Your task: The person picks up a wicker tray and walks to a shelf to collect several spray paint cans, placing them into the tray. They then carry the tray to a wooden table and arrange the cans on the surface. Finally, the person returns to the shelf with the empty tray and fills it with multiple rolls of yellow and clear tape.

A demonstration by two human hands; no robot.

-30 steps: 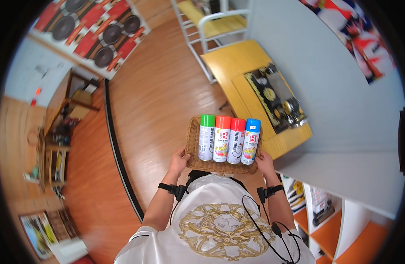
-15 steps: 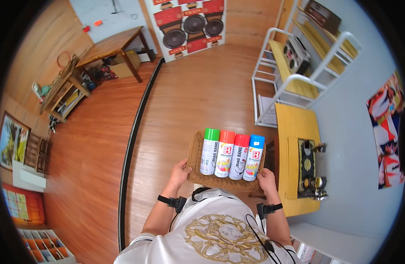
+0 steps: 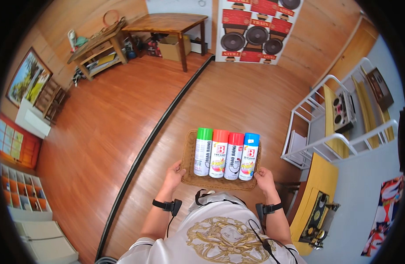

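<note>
A brown wicker tray is held level in front of my body. My left hand grips its left edge, and my right hand grips its lower right corner. Four spray paint cans lie side by side in it, caps pointing away from me: one with a green cap, one with an orange cap, one with a red cap and one with a blue cap. Each hand's fingers are closed on the rim and partly hidden under it.
A black raised strip crosses the wooden floor. At right stand a yellow sewing machine table and a white-framed rack with a radio cassette player. A wooden table and a speaker-printed panel are at the far end.
My view has turned to the right-to-left direction, so the room's furniture appears shifted rightward. The tray with the cans stays in both hands, nearly unmoved relative to my body.
</note>
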